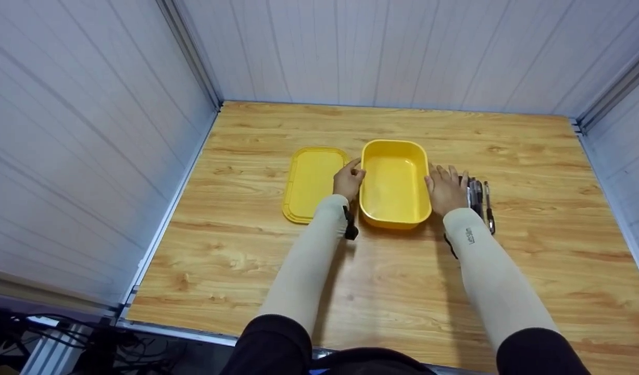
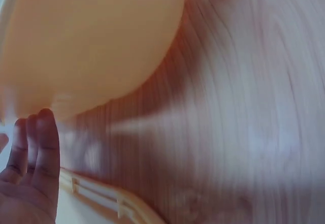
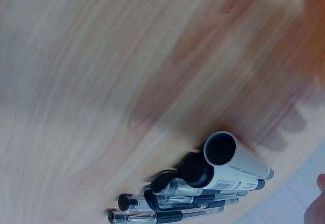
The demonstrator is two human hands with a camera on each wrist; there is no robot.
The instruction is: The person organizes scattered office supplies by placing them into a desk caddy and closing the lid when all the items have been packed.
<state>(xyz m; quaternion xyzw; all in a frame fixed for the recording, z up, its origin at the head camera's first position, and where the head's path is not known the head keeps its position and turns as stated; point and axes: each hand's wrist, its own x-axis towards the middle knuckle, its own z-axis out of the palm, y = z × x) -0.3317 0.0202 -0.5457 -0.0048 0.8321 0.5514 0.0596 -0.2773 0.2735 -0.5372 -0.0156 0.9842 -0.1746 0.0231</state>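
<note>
A deep yellow plastic box (image 1: 395,187), open at the top, stands between my two hands. My left hand (image 1: 348,179) is at its left side. In the left wrist view, straight fingers (image 2: 48,142) reach up to the wall of the box (image 2: 96,41). Against the opposite side lies my right hand (image 1: 447,190), its fingers stretched forward and thumb at the wall. Flat on the table to the left is a yellow lid (image 1: 311,179), its right edge partly behind my left hand. Neither hand grips anything.
Several pens and markers (image 1: 475,195) lie side by side just right of my right hand, partly hidden by it. The right wrist view shows a white marker (image 3: 241,158) and clear gel pens (image 3: 167,216). Pale panels (image 1: 350,52) wall the wooden table (image 1: 236,245).
</note>
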